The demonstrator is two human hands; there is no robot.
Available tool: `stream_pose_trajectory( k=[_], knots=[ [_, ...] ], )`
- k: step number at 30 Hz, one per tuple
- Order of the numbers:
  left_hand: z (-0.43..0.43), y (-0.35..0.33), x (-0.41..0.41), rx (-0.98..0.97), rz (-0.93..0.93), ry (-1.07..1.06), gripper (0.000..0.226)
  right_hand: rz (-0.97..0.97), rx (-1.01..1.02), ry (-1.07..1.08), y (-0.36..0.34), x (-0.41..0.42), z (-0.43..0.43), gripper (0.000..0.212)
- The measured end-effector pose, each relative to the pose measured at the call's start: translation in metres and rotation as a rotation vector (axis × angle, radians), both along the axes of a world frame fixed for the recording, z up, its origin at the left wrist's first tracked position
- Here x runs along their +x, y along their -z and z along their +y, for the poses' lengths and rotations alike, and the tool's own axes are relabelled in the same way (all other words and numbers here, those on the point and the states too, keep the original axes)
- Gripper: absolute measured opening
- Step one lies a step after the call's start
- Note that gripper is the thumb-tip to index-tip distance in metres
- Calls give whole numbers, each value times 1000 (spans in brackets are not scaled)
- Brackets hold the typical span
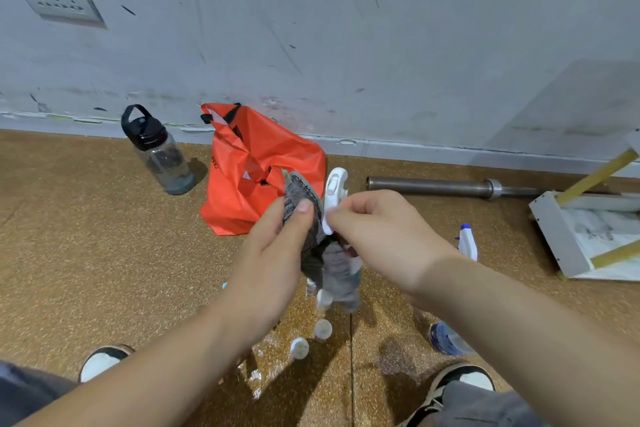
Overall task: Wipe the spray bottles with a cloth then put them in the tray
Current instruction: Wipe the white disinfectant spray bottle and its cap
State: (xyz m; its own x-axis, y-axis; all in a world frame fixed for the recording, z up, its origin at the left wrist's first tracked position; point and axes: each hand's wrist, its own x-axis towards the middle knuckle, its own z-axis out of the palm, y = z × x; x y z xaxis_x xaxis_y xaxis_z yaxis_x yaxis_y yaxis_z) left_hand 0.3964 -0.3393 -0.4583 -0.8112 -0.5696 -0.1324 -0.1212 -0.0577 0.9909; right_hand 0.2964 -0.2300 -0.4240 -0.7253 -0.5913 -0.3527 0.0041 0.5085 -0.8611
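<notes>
My left hand [277, 253] grips a grey cloth [300, 198] and presses it against a spray bottle held up over the floor. The bottle's white trigger head [334, 189] sticks up between my hands; its body is mostly hidden under the hanging cloth. My right hand [377, 232] pinches the trigger head from the right. A second spray bottle [467, 242] with a blue nozzle stands on the floor to the right. A white tray [554, 236] with yellow rods lies at the far right.
An orange bag [252, 166] and a dark water bottle [159, 152] stand by the wall. A steel barbell [450, 185] lies along the wall. Small white-capped bottles [322, 329] and a blue-capped bottle [445, 340] lie on the cork floor between my shoes.
</notes>
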Motion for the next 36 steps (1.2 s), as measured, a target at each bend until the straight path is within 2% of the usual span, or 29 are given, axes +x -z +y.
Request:
stream_pose_trajectory(
  k=[1, 4, 5, 8, 11, 15, 17, 19, 20, 23, 24, 26, 31, 33, 36],
  knots=[
    [-1, -2, 0, 73, -3, 5, 29, -45, 18, -1, 0, -1, -1, 24],
    [-5, -6, -12, 623, 25, 19, 46, -90, 26, 15, -1, -6, -1, 24],
    [-4, -10, -11, 708, 43, 60, 48, -68, 38, 11, -2, -7, -1, 22],
    [-2, -6, -1, 634, 54, 127, 36, -35, 65, -56, -3, -1, 1, 36],
    [-1, 2, 0, 601, 56, 57, 31, -16, 42, -82, -1, 13, -1, 43],
    [-4, 1, 0, 551, 44, -73, 31, 11, -15, -144, 5, 29, -10, 35],
    [-6, 0, -1, 512, 44, -105, 28, 109, -6, -145, 12, 31, -12, 32],
    [-8, -2, -2, 480, 43, -121, 23, 268, 58, -184, 21, 31, -13, 37],
    [-9, -4, -3, 476, 45, -121, 20, 346, 77, -209, 24, 31, -14, 32],
    [-14, -10, -4, 514, 53, -116, 22, 536, -3, -203, 29, 29, -12, 25],
    [-16, -11, -3, 527, 52, -106, 23, 539, -49, -158, 30, 27, -12, 22],
    [-17, -14, -2, 529, 47, -70, 22, 409, -135, -43, 26, 24, -12, 15],
    [-24, -19, -1, 509, 44, -7, 19, 39, -248, 191, 12, 16, -12, 46],
    [-29, -19, -1, 487, 30, 1, 19, -51, -291, 215, 8, 12, -9, 49],
    [-32, -20, -1, 475, -6, -10, 21, -122, -298, 150, 3, 5, -3, 44]
  ],
)
